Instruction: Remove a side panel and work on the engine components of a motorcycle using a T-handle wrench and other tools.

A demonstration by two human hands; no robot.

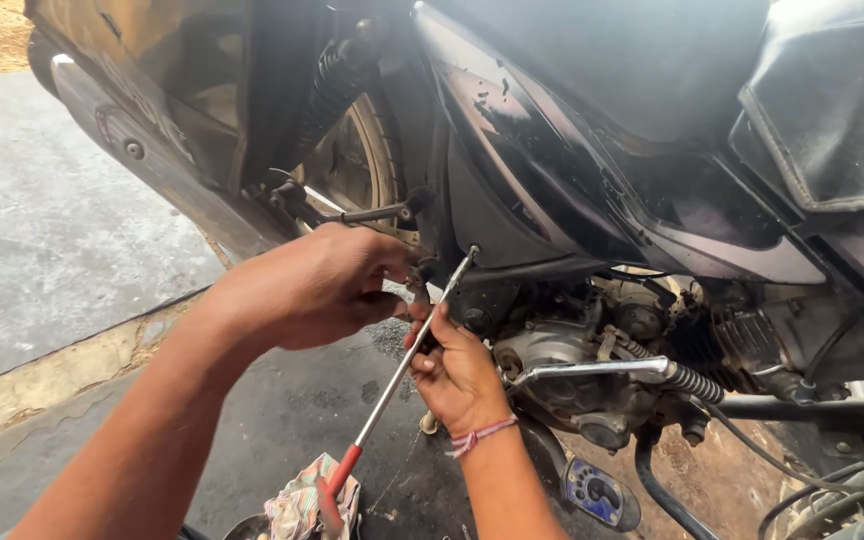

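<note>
A long screwdriver (392, 385) with a steel shaft and a red handle slants up from a rag to the lower edge of a motorcycle's dark side panel (542, 190). Its tip touches the frame just under that panel. My right hand (457, 375), with a red thread on the wrist, has its fingers closed round the middle of the shaft. To the left of the tip, my left hand (312, 285) is closed on a small dark part of the frame; what lies under the fingers is hidden.
The engine (572, 385) and a chrome kick lever (602, 368) sit right of my hands. Behind my left hand are the rear wheel (357, 160) and the muffler (152, 160). A patterned rag (297, 505) lies on the oil-stained concrete floor (42, 230).
</note>
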